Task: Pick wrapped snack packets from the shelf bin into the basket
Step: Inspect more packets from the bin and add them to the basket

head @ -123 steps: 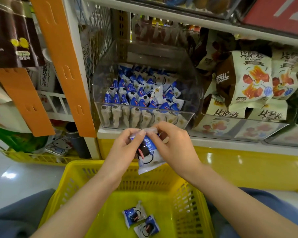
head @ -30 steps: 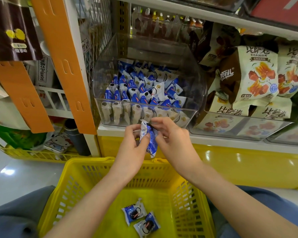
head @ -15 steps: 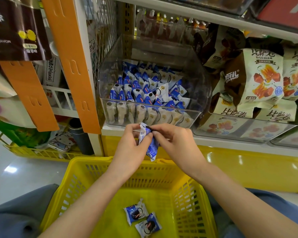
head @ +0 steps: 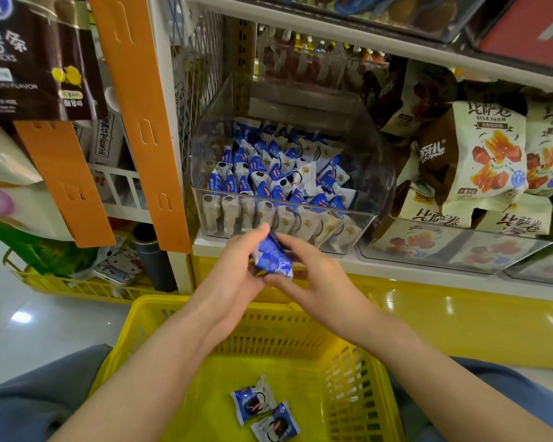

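Observation:
A blue and white snack packet point(head: 273, 258) is held between both hands just in front of the shelf edge, above the far rim of the yellow basket point(head: 358, 371). My left hand point(head: 236, 275) grips its left side with the thumb on top. My right hand point(head: 313, 275) pinches its right side. Behind them a clear shelf bin point(head: 367, 199) holds several more of the same packets point(head: 278, 177). Two packets point(head: 252, 401) point(head: 276, 424) lie on the basket floor.
Large cream and brown snack bags point(head: 472, 157) fill the bin to the right. An orange upright strip point(head: 147, 122) and a white shelf post stand left of the bin. A second yellow basket point(head: 61, 285) with a cartoon cat pouch sits on the floor at left.
Both hands have turned the packet from upright to lying more flat between them. It stays at about the same height before the shelf edge.

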Demonstrator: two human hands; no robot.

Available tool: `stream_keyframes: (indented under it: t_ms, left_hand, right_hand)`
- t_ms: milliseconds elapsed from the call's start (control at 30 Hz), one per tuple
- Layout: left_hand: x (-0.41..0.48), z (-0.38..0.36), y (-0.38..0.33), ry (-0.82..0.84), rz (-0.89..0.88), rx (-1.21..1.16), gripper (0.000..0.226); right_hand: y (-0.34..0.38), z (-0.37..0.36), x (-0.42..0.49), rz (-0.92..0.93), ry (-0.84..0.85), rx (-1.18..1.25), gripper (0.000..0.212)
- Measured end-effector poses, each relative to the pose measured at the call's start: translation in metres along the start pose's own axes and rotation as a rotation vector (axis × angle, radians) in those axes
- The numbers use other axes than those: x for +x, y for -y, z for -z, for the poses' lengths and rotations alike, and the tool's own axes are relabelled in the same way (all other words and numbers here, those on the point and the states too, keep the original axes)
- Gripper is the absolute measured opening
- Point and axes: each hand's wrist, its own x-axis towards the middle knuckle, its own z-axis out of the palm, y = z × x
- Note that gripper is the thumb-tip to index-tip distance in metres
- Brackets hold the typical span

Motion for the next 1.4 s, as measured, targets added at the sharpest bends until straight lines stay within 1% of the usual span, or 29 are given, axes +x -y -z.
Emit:
stream_keyframes:
  t_ms: [67,133,200,267,367,467,533,600,667,733,800,867,967,1067,1167,1267,1333,1400]
  left_hand:
    - [0.000,0.003,-0.004,0.000,-0.034,0.095,0.044]
    - [0.000,0.006,-0.007,-0.029,-0.072,0.212,0.040]
    - [0.001,0.007,-0.009,-0.038,-0.104,0.242,0.036]
    - [0.000,0.007,-0.009,-0.025,-0.132,0.252,0.028]
    - [0.001,0.008,-0.005,-0.069,-0.213,0.300,0.021]
    - [0.000,0.010,-0.004,-0.095,-0.333,0.386,0.016]
    - [-0.001,0.009,-0.003,-0.089,-0.376,0.411,0.018]
    - [-0.002,0.008,-0.003,-0.070,-0.400,0.404,0.019]
    - [-0.001,0.007,-0.003,-0.046,-0.407,0.395,0.022]
    - [0.000,0.007,-0.004,-0.041,-0.387,0.439,0.026]
    - [0.001,0.008,-0.004,-0.042,-0.386,0.503,0.024]
    - [0.002,0.010,-0.008,-0.053,-0.412,0.569,0.022]
    - [0.004,0.014,-0.020,-0.080,-0.485,0.594,0.024]
    - [0.010,0.019,-0.035,-0.082,-0.527,0.528,0.025]
    - [0.016,0.020,-0.046,-0.070,-0.552,0.456,0.023]
    - [0.023,0.019,-0.052,-0.057,-0.565,0.383,0.022]
    - [0.028,0.017,-0.054,-0.053,-0.560,0.363,0.025]
    - [0.032,0.017,-0.056,-0.050,-0.561,0.348,0.026]
  right_hand:
    - [0.001,0.005,0.002,-0.055,-0.072,0.080,0.036]
    - [0.006,0.009,0.004,-0.178,-0.107,0.343,0.020]
    - [0.010,0.010,0.006,-0.261,-0.094,0.622,0.018]
    - [0.012,0.011,0.007,-0.298,-0.036,0.723,0.022]
    - [0.010,0.012,0.006,-0.316,0.033,0.683,0.019]
    - [0.008,0.011,0.005,-0.272,0.009,0.572,0.013]
    - [0.007,0.010,0.006,-0.246,-0.001,0.506,0.014]
    - [0.008,0.011,0.007,-0.226,-0.011,0.479,0.014]
    - [0.008,0.011,0.007,-0.224,-0.061,0.518,0.011]
    - [0.009,0.010,0.005,-0.226,-0.124,0.563,0.012]
    - [0.010,0.009,0.003,-0.191,-0.152,0.546,0.013]
    - [0.013,0.009,0.001,-0.147,-0.155,0.466,0.013]
    - [0.017,0.018,0.008,-0.083,-0.164,0.264,0.019]
    - [0.022,0.043,0.034,0.015,-0.199,0.073,0.022]
    - [0.019,0.072,0.073,0.063,-0.249,-0.201,0.027]
    - [0.002,0.091,0.116,-0.020,-0.229,-0.444,0.034]
    - [-0.016,0.096,0.138,-0.155,-0.145,-0.588,0.040]
    - [-0.035,0.097,0.151,-0.275,-0.030,-0.647,0.044]
